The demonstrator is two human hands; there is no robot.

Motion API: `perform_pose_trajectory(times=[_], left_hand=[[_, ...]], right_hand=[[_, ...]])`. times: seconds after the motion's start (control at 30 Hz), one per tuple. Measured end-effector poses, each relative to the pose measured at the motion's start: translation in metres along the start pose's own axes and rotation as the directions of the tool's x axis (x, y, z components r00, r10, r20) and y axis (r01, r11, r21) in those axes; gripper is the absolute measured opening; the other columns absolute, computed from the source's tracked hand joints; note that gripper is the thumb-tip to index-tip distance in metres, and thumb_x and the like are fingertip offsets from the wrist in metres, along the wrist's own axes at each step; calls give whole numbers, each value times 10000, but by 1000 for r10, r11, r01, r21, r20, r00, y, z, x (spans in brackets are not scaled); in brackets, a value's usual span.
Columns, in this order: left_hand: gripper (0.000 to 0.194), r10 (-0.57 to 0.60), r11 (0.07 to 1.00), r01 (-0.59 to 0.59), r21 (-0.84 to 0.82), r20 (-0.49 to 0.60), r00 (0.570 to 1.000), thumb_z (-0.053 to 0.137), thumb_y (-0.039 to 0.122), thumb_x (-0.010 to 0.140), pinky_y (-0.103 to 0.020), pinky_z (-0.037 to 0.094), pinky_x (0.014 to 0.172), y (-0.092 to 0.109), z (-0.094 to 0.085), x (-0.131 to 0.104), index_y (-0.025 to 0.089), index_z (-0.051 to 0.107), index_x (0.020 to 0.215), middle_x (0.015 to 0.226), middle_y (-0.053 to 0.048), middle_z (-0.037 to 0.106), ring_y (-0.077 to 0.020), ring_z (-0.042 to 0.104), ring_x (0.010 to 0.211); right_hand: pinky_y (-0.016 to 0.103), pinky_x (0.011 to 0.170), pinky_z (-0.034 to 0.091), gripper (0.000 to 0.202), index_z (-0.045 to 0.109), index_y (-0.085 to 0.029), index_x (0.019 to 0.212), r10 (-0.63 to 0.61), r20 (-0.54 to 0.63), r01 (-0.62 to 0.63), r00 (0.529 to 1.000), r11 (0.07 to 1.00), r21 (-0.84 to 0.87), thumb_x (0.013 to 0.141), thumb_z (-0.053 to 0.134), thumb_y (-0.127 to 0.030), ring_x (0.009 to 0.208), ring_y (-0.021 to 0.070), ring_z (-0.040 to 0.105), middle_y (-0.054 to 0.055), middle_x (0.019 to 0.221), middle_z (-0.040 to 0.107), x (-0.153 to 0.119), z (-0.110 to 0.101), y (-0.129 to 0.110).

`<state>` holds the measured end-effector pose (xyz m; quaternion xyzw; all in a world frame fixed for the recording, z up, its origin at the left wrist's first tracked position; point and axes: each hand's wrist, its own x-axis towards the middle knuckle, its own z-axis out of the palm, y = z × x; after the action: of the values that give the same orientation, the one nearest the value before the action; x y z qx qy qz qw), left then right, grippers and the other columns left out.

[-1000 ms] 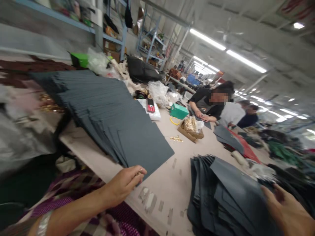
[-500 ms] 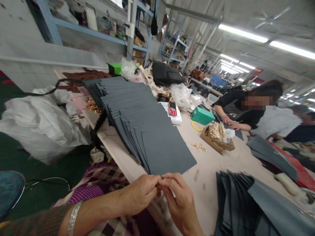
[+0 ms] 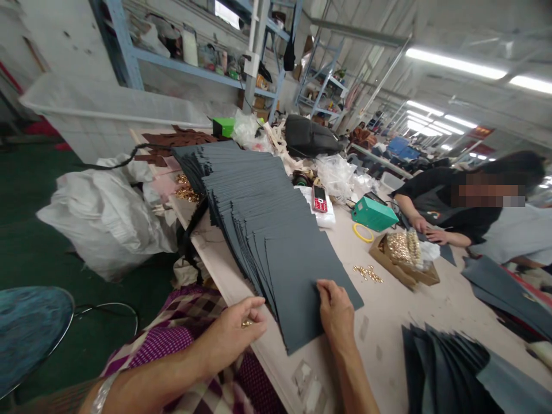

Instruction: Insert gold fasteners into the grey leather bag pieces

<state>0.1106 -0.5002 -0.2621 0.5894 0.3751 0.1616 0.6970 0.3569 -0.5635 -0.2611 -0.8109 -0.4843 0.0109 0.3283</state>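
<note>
A long fanned row of dark grey-blue leather-like sheets lies along the table, its front sheet at the near end. Over that front sheet is my right hand, thumb and fingertips pinched together; whatever they hold, if anything, is too small to make out. My left hand is at the table's edge, left of the sheets, with curled fingers around small gold metal pieces that show in the palm. More small gold fittings are scattered on the table to the right of the sheets.
A cardboard box of gold fittings, a yellow ring, a green box-shaped device and a red phone lie beyond. Another dark stack is at the lower right. Across the table a co-worker handles a dark piece.
My hands, together at the fingertips before, are now apart. The right has moved up and right onto the front sheet; the left has drawn back left. The camera view has shifted left.
</note>
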Motion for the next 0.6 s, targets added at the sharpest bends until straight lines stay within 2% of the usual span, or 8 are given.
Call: perform_pose_trajectory(times=[0.07, 0.13, 0.23, 0.3, 0.37, 0.47, 0.53, 0.6], left_hand=[[508, 5, 1000, -4, -29, 15, 1000, 634, 359, 736, -256, 425, 720, 3, -4, -4, 139, 530, 1182, 977, -47, 609, -148, 555, 784], [437, 0, 992, 11, -126, 86, 996, 675, 394, 722, -231, 419, 636, 9, -5, -10, 163, 583, 1081, 849, -9, 611, -112, 521, 649], [452, -114, 908, 186, -374, 205, 972, 626, 584, 737, -178, 260, 407, 17, -4, -15, 171, 610, 919, 542, 74, 450, -42, 243, 383], [550, -213, 804, 290, -519, 204, 955, 533, 697, 745, -168, 146, 355, 19, -2, -14, 176, 597, 909, 531, 81, 430, -24, 119, 353], [593, -263, 737, 311, -600, 170, 950, 463, 732, 766, -159, 126, 339, 20, -1, -8, 181, 583, 950, 612, 59, 499, -14, 129, 343], [559, -262, 725, 303, -618, 159, 952, 415, 698, 821, -148, 121, 328, 22, 1, 4, 184, 572, 973, 624, 58, 498, -12, 150, 334], [502, -252, 727, 298, -619, 164, 954, 420, 656, 843, -145, 119, 324, 26, 3, 11, 192, 566, 965, 626, 62, 485, -14, 167, 334], [456, -255, 730, 289, -619, 146, 956, 449, 626, 844, -140, 114, 319, 29, 7, 18, 196, 559, 944, 650, 64, 490, -11, 179, 335]], right_hand=[[356, 795, 439, 287, 675, -220, 866, 13, 70, -19, 997, 996, 92, 880, 469, -420, 831, 230, 588, 55, 849, 674, -7, -1, -4], [338, 777, 442, 262, 682, -230, 833, 12, 193, -53, 981, 978, 204, 863, 516, -431, 820, 219, 592, 42, 837, 672, -17, -6, -11], [322, 760, 455, 248, 693, -220, 787, -1, 384, -150, 923, 920, 362, 840, 574, -431, 804, 212, 600, 32, 801, 667, -32, -16, -19], [322, 770, 476, 244, 686, -200, 774, 12, 463, -261, 886, 838, 479, 819, 613, -429, 840, 216, 607, 43, 845, 674, -37, -20, -20], [326, 743, 509, 263, 669, -185, 781, 86, 497, -399, 864, 718, 570, 770, 666, -448, 847, 220, 615, 53, 890, 671, -36, -20, -17], [305, 595, 523, 351, 649, -180, 842, 272, 467, -521, 841, 637, 568, 716, 687, -505, 682, 196, 616, 31, 750, 647, -26, -15, -9], [290, 556, 497, 349, 655, -187, 861, 321, 336, -455, 885, 748, 484, 738, 643, -513, 631, 190, 600, 16, 677, 628, -17, -13, -5], [297, 608, 484, 296, 674, -203, 837, 261, 189, -314, 947, 879, 358, 770, 599, -481, 690, 200, 602, 26, 735, 655, -11, -13, -3]])
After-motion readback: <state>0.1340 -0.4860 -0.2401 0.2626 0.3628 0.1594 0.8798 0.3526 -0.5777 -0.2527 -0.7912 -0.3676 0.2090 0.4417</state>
